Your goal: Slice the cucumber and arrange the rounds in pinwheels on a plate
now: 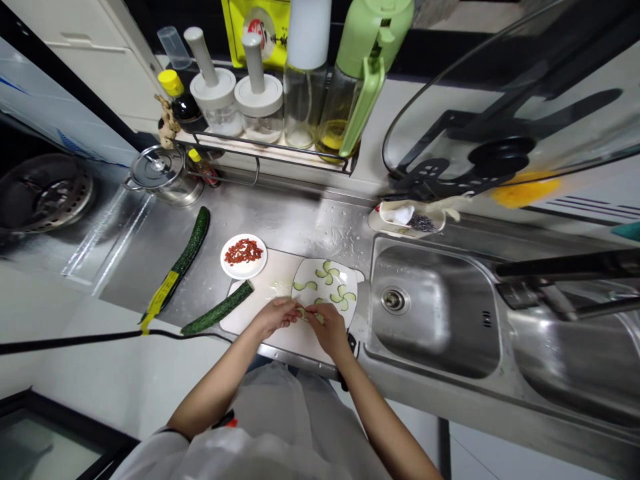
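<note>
My left hand and my right hand meet over the near left edge of a white square plate. Their fingertips are pinched together around a thin green cucumber slice, partly hidden by the fingers. On the plate, curved cucumber slices form pinwheel shapes. The plate rests on a pale cutting board. Left of my hands a cut piece of cucumber lies with one end on the board. A small white dish of red goji berries sits at the board's far left corner.
A whole cucumber with a yellow label lies further left. A dark knife handle shows by my right wrist. To the right is a steel sink. A lidded pot and a rack of seasoning jars stand behind; a glass lid hangs upper right.
</note>
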{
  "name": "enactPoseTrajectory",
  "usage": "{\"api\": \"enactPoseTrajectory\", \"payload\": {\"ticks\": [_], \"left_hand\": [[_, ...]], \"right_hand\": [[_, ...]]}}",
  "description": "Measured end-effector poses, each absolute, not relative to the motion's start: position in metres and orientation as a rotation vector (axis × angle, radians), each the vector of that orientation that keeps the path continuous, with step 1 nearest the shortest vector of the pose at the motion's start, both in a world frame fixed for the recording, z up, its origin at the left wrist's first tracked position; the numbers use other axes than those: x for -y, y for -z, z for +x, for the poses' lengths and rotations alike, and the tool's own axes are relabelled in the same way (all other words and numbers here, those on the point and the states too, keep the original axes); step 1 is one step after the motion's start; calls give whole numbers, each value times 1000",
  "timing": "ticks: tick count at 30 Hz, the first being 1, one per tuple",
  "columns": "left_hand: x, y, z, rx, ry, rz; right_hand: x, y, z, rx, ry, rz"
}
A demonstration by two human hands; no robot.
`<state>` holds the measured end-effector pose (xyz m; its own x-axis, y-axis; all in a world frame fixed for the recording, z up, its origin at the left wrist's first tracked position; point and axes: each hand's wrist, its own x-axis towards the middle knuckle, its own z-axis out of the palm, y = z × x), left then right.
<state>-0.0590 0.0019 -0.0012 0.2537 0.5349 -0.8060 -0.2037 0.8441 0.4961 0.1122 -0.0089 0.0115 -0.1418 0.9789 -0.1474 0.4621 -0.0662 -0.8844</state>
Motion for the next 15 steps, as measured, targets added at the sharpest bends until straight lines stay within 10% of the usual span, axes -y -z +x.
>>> {"api": "enactPoseTrajectory", "payload": {"ticks": [15], "left_hand": [[-40,17,-51,-1512,-758,853]], "right_hand": [[1,11,106,1610,-1086,-1703]]}}
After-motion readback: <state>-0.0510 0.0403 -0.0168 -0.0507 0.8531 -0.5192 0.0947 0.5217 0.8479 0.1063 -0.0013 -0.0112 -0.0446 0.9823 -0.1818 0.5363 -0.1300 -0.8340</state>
